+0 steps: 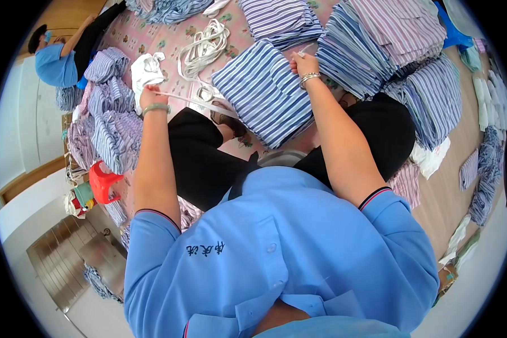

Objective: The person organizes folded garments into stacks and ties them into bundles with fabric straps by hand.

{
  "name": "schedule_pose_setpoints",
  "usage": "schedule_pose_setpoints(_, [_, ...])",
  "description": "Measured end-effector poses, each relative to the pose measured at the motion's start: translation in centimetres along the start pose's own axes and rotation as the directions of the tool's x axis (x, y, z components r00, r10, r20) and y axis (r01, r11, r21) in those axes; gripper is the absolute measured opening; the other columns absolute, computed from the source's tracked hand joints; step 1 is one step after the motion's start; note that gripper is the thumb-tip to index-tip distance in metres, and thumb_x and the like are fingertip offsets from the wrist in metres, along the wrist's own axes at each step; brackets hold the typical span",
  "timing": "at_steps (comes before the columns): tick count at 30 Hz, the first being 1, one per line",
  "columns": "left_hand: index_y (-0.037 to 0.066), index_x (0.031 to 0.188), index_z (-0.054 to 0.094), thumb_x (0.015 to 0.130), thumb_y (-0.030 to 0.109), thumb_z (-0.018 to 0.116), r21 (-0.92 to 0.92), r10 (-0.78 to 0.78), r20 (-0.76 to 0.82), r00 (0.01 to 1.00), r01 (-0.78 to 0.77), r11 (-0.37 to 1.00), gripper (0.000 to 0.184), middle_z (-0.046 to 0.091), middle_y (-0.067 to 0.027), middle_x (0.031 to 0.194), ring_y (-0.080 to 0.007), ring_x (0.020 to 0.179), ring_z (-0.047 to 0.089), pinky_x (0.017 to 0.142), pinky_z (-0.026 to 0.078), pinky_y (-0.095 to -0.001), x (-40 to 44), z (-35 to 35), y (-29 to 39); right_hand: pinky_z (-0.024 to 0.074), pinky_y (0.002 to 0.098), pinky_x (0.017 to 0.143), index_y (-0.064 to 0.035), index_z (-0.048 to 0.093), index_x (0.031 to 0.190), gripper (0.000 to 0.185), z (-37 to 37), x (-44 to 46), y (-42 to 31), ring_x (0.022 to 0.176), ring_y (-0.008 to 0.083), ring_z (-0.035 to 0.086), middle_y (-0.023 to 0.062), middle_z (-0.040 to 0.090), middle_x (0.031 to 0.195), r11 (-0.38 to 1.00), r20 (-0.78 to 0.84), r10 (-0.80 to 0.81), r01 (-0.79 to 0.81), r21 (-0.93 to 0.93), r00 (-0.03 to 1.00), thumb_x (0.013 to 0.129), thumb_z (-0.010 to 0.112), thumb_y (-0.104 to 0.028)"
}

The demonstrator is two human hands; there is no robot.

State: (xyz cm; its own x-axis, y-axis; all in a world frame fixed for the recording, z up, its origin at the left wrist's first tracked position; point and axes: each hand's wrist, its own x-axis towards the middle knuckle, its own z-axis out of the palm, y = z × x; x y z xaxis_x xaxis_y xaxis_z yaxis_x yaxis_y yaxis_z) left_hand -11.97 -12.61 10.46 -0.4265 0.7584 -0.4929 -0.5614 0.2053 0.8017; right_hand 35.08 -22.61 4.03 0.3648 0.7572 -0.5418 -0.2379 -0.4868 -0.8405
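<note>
Blue-and-white striped cloth (262, 93), folded into a square stack, lies in front of my knees. My left hand (152, 97) is closed on a flat white strap (194, 102), which stretches to the stack's left edge and disappears there. At the stack's far right corner, my right hand (303, 63) is closed, with a small white bit at its fingers; I cannot make out what it holds. A loose coil of white straps (207, 48) lies beyond the stack. Crumpled white cloth (146, 73) is just past my left hand.
Tall piles of folded striped clothes (354, 50) stand close on the right. More striped bundles (115, 121) are heaped on the left, near a red plastic stool (103, 183). A co-worker in a blue shirt (56, 63) is at the far left. Pink patterned sheeting (157, 35) covers the work surface.
</note>
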Motion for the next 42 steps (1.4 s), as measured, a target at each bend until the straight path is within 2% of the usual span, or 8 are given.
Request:
schedule_pose_setpoints(5, [0.010,0.094,0.053,0.089,0.020,0.052,0.226,-0.087,0.355,0.931,0.004,0.974,0.012,0.054,0.0008,0.082,-0.0165,0.082,0.051,0.085,0.041,-0.0382,-11.7,5.8,-1.5,0.0474,0.0319,0.061,-0.0029,0.065,0.082,0.029,0.5,0.1,0.7,0.064,0.0200,0.061,0.0100,0.064,0.072,0.911,0.094,-0.187,0.208,-0.357,0.978,0.081,0.058,-0.031])
schedule_pose_setpoints(16, [0.004,0.095,0.064,0.087,0.023,0.055,0.331,-0.602,0.796,0.057,-0.875,0.354,0.022,0.060,-0.0061,0.095,-0.0154,0.090,0.054,0.086,0.040,-0.0263,-20.8,24.5,-16.6,0.0463,0.0372,0.078,-0.0034,0.063,0.094,0.030,0.0,-2.4,-0.3,0.089,0.0278,0.059,0.0142,0.063,0.092,0.637,0.424,-0.240,0.471,-0.610,0.873,0.082,0.057,-0.030])
schedule_pose_setpoints(19, [0.006,0.095,0.067,0.084,0.023,0.060,0.218,-0.593,0.805,-0.008,-0.926,0.308,0.022,0.060,-0.0069,0.097,-0.0173,0.091,0.055,0.086,0.041,-0.0266,-20.5,24.7,-20.2,0.0429,0.0342,0.085,-0.0044,0.056,0.107,0.033,0.0,-1.9,1.2,0.102,0.0234,0.054,0.0131,0.058,0.106,0.004,0.578,-0.367,0.622,-0.783,0.729,0.079,0.058,-0.022])
schedule_pose_setpoints(20, [0.006,0.095,0.067,0.084,0.023,0.060,0.224,-0.597,0.802,-0.009,-0.923,0.314,0.022,0.060,-0.0069,0.097,-0.0173,0.091,0.055,0.086,0.041,-0.0266,-20.3,24.9,-20.7,0.0413,0.0327,0.088,-0.0056,0.054,0.111,0.036,0.0,-2.4,0.4,0.105,0.0226,0.052,0.0129,0.056,0.109,-0.101,0.599,-0.215,0.593,-0.799,0.771,0.078,0.058,-0.020])
schedule_pose_setpoints(23, [0.006,0.093,0.068,0.083,0.025,0.061,0.460,-0.762,0.641,0.089,-0.839,0.290,0.022,0.060,-0.0063,0.100,-0.0148,0.092,0.055,0.083,0.043,-0.0270,-18.4,25.4,-21.8,0.0402,0.0315,0.087,-0.0074,0.058,0.109,0.035,-1.1,-2.1,2.0,0.102,0.0223,0.052,0.0129,0.058,0.107,0.892,0.613,-0.237,0.418,-0.169,0.754,0.079,0.056,-0.023])
schedule_pose_setpoints(28, [0.008,0.098,0.066,0.087,0.027,0.057,0.585,-0.852,0.516,0.086,-0.762,0.277,0.025,0.060,-0.0031,0.090,-0.0118,0.085,0.055,0.080,0.043,-0.0253,-17.7,25.7,-20.0,0.0443,0.0237,0.068,-0.0082,0.067,0.097,0.027,-1.4,-2.2,1.4,0.073,0.0106,0.055,0.0029,0.063,0.084,0.979,0.492,-0.130,0.189,-0.072,0.861,0.083,0.054,-0.028])
schedule_pose_setpoints(30, [0.008,0.102,0.063,0.089,0.029,0.053,0.687,-0.587,0.699,0.408,-0.610,0.395,0.027,0.060,-0.0027,0.083,-0.0100,0.080,0.054,0.078,0.044,-0.0243,-17.7,24.5,-18.1,0.0436,0.0223,0.064,-0.0079,0.068,0.093,0.026,-1.3,-2.3,1.5,0.068,0.0083,0.054,0.0011,0.063,0.077,0.981,0.436,-0.151,0.190,-0.047,0.887,0.084,0.054,-0.028])
schedule_pose_setpoints(42, [0.002,0.099,0.052,0.072,0.022,0.071,0.439,-0.394,0.765,0.510,-0.860,-0.260,0.039,0.059,-0.0167,0.088,-0.0289,0.086,0.057,0.077,0.045,-0.0373,-14.6,5.5,-16.9,0.0398,0.0278,0.053,-0.0056,0.070,0.083,0.029,0.3,-2.7,0.0,0.054,0.0116,0.050,0.0046,0.061,0.062,0.883,0.414,-0.167,0.323,-0.342,0.895,0.082,0.056,-0.031])
